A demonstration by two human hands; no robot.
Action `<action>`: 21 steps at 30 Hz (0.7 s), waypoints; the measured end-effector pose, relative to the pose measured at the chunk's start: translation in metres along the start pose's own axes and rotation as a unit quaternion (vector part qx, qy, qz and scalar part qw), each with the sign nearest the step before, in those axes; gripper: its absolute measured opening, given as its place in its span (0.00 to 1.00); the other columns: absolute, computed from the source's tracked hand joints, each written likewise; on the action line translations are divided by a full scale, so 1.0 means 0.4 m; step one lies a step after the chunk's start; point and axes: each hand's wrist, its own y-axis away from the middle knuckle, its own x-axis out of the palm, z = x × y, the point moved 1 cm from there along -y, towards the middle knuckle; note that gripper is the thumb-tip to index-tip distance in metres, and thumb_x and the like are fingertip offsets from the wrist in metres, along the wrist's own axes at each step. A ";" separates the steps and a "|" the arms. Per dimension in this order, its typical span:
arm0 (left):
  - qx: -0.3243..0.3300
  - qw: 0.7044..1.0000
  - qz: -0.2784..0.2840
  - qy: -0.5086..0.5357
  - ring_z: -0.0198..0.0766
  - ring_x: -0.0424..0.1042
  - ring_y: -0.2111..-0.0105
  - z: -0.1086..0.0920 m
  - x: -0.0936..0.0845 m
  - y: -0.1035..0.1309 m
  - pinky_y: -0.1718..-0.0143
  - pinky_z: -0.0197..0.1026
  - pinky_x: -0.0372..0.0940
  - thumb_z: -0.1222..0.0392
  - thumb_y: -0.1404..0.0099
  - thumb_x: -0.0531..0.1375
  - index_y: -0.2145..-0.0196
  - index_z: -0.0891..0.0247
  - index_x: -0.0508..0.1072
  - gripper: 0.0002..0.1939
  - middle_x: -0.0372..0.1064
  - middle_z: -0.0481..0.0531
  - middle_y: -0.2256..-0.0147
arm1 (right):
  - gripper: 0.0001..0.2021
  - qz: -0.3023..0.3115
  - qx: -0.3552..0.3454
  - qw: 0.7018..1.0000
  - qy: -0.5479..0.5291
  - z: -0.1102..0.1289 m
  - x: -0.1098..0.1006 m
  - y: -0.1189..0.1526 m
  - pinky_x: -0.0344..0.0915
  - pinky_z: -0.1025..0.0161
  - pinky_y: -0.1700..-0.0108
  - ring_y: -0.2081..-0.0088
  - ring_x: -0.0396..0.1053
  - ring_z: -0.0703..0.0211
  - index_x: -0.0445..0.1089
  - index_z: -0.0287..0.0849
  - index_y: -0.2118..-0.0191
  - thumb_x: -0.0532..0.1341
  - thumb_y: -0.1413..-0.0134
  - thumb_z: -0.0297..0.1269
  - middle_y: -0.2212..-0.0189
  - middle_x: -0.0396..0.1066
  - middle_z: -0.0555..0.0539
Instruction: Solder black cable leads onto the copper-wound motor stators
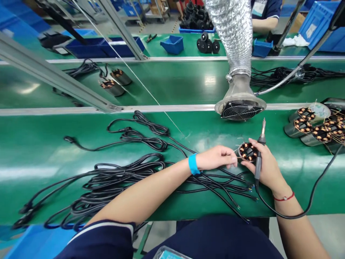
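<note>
The coil-wound cylinder (pixel 248 152) lies between my two hands, nearer to the right one, and this is the relation that matters most: its open end, with a ring of copper coils, faces up toward me, and its rim is just beside my left fingertips. Its long axis seems to go down from this open face, but my right fingers and palm cover most of the body, so I cannot tell exactly how it is tilted. My right hand (pixel 266 165) grasps the cylinder from its right side, thumb at the near side and fingers at the far side, and the same hand carries also a soldering iron (pixel 258 166), its metal tip pointing away from me, above the fingers. My left hand (pixel 219 157) has its fingers curled together in a pinch, on what looks like a thin wire (pixel 238 157) at the left of the rim. Under and around my left forearm lie the black cables (pixel 118 172), with bare ends nearer to me than the hands. Beyond both hands hangs the fan hood (pixel 240 97); well to their right stand more cylinders (pixel 314 131).
</note>
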 end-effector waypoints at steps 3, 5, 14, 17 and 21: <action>-0.023 0.959 0.022 -0.283 0.35 0.67 0.67 -0.009 0.006 0.019 0.66 0.36 0.59 0.58 0.40 0.64 0.63 0.65 0.74 0.08 0.69 0.52 0.63 | 0.32 0.017 0.025 1.000 -0.010 -0.013 -0.025 0.004 0.68 0.41 0.44 0.42 0.67 0.43 0.54 0.46 0.37 0.63 0.43 0.48 0.40 0.64 0.37; -0.042 0.912 0.044 -0.405 0.37 0.67 0.66 -0.014 0.008 0.028 0.67 0.36 0.57 0.62 0.41 0.65 0.64 0.63 0.73 0.07 0.69 0.53 0.59 | 0.34 0.026 0.033 0.999 -0.016 -0.012 -0.047 0.007 0.66 0.40 0.42 0.40 0.65 0.42 0.54 0.46 0.36 0.64 0.44 0.48 0.39 0.63 0.37; 0.013 0.992 0.034 -0.123 0.27 0.47 0.80 -0.081 -0.060 0.079 0.78 0.33 0.46 0.53 0.41 0.62 0.70 0.66 0.70 0.12 0.50 0.39 0.82 | 0.20 -0.086 0.086 0.979 -0.162 0.170 -0.103 0.027 0.75 0.60 0.57 0.60 0.77 0.60 0.60 0.50 0.42 0.60 0.38 0.32 0.56 0.76 0.46; 0.021 0.996 0.032 -0.080 0.26 0.46 0.81 -0.091 -0.065 0.090 0.79 0.33 0.45 0.52 0.42 0.63 0.71 0.67 0.70 0.14 0.50 0.38 0.83 | 0.21 -0.102 0.084 0.956 -0.260 0.222 -0.075 0.013 0.75 0.63 0.57 0.60 0.77 0.63 0.60 0.52 0.42 0.60 0.39 0.29 0.56 0.75 0.48; 0.027 0.997 0.028 -0.066 0.26 0.48 0.81 -0.086 -0.062 0.090 0.78 0.32 0.46 0.53 0.42 0.63 0.70 0.68 0.71 0.13 0.53 0.39 0.83 | 0.20 -0.136 0.103 0.934 -0.314 0.240 -0.048 -0.014 0.73 0.65 0.55 0.61 0.75 0.65 0.62 0.53 0.45 0.60 0.40 0.28 0.61 0.76 0.51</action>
